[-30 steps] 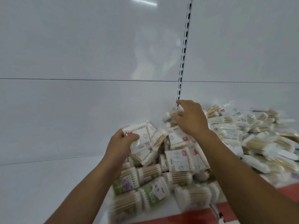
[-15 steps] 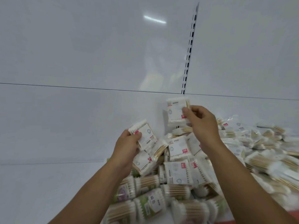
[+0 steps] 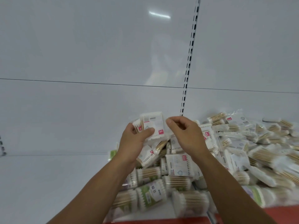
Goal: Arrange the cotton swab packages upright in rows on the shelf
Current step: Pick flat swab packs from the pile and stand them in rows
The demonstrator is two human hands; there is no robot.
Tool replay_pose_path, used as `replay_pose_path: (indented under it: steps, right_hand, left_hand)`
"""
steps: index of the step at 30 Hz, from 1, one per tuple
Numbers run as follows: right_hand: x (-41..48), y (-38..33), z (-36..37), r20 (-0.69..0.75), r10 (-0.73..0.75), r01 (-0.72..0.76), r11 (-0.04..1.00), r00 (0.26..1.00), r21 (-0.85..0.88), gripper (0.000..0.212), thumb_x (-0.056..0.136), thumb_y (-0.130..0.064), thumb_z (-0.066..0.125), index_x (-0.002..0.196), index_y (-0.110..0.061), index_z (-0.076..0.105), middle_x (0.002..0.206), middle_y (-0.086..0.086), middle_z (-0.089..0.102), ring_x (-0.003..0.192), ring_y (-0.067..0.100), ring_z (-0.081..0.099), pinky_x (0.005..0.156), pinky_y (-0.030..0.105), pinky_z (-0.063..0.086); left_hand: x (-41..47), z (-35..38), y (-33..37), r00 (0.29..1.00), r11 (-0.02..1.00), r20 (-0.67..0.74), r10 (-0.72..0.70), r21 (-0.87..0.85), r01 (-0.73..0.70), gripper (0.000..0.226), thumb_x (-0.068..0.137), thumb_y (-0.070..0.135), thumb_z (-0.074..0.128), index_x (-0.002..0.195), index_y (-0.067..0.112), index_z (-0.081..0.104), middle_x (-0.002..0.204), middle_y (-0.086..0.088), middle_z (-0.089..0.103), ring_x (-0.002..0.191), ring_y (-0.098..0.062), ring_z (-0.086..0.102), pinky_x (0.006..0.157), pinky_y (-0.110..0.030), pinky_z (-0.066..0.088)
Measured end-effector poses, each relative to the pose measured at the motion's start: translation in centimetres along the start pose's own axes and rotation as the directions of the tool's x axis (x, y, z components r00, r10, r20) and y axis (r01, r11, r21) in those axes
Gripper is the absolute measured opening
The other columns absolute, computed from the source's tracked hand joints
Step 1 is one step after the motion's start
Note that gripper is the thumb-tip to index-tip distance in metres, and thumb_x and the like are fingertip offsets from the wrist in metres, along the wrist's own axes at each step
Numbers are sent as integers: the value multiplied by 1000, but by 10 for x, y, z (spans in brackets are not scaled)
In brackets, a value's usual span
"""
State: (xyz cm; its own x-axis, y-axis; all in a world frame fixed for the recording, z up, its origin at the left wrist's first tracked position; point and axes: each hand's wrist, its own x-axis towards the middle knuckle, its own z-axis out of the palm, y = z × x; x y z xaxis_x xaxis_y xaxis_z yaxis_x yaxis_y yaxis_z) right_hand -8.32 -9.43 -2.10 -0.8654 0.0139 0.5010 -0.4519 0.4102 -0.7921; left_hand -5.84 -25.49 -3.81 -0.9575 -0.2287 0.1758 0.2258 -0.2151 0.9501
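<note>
Head view: two hands, swab packs, white shelf.
Left hand [image 3: 135,141] grips a few held packages [image 3: 153,125] face-on and upright, sticks running 12 to 6; red corner tag at 5 o'clock, print unreadable. Right hand [image 3: 186,135] curled at their 3 o'clock edge, pinch uncertain. Loose pile [image 3: 242,143] spreads from 3 to 6 o'clock on the shelf [image 3: 48,183], axes mixed.

A white shelf [image 3: 48,183] carries a loose, somewhat blurred heap of cotton swab packages [image 3: 234,143].
</note>
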Motion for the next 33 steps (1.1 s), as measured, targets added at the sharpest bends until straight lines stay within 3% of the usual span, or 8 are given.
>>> replay_pose_path:
  steps: [3,8,13,17,20,24,28,33]
  right_hand:
    - [6,10,1,126,-108,155,873,986,-462,35,90,-37,65,125,-30,61,121,-13,60,116,8,50,97,30,41]
    - [10,32,23,380,-184,414,561,907,-717,50,88,-19,59,136,-27,53,140,-6,49,135,19,33,109,33,19]
    - [17,45,25,303,-338,451,579,891,-679,36,59,-4,81,90,-21,76,98,-1,71,92,29,61,80,41,45]
    - [12,25,15,216,-291,361,689,932,-629,23,81,-20,76,103,-26,74,106,-8,67,101,21,56,79,32,39]
    - [1,1,18,120,-258,283,818,959,-502,19,88,-36,68,107,-33,70,102,-14,65,99,13,56,82,32,44]
    - [-22,-31,60,53,-99,103,992,994,-77,12,87,-43,67,93,-33,68,72,-16,66,68,-1,60,61,18,44]
    - [-50,-69,131,218,18,-92,939,976,333,19,91,-33,67,106,-22,71,72,-9,68,54,7,61,51,21,46]
    - [-97,-130,236,423,-8,-248,800,906,546,14,92,-11,64,102,-18,70,100,3,74,86,16,73,68,24,58]
  left_hand:
    - [1,-13,0,997,1000,-73,23,18,-22,28,87,10,73,112,15,61,107,-6,74,94,-24,74,85,-48,60]
    - [-4,-29,-4,992,999,-119,37,40,-33,31,87,9,73,116,13,61,108,-7,73,95,-24,73,81,-44,61]
    - [-10,-45,-5,985,997,-165,44,77,-32,29,87,12,74,113,17,61,107,-3,73,96,-20,72,84,-41,59]
    - [-12,-66,-4,982,995,-182,57,96,-40,29,87,11,74,112,19,61,105,0,74,89,-12,73,68,-24,59]
    - [-16,-88,0,978,993,-200,63,113,-41,34,85,13,76,115,20,60,107,2,73,94,-11,72,71,-20,55]
    - [-29,-127,12,973,995,-228,45,101,-22,32,87,16,75,115,20,61,109,2,74,101,-15,71,88,-31,55]
    - [-52,-193,32,961,994,-274,30,113,1,31,89,25,73,118,20,63,108,4,76,102,-16,71,99,-43,53]
    - [-90,-297,65,914,988,-402,56,153,7,31,88,25,73,117,16,64,104,1,77,99,-18,73,100,-48,53]
